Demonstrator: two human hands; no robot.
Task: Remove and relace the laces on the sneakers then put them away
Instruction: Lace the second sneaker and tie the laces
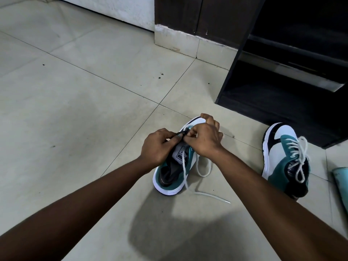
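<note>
Head view: both my hands, left hand (157, 146) and right hand (204, 139), pinch the lace (199, 168) at the sneaker (169, 178) to thread it

The pale tiled floor (75, 110) lies open to the left and ahead of the teal-and-white sneaker with the loose white lace (170, 178). To the right stand a laced matching sneaker (282, 159) and a dark wooden shelf unit (282, 91), narrowing passage there; the lace's trailing end (212, 194) crosses the floor nearby.

The floor (75, 110) is smooth, faintly glossy tile. At the upper right the shelf (282, 102) is dark matt wood. The sneakers (282, 162) look soft teal cloth with woven white laces (299, 157).
</note>
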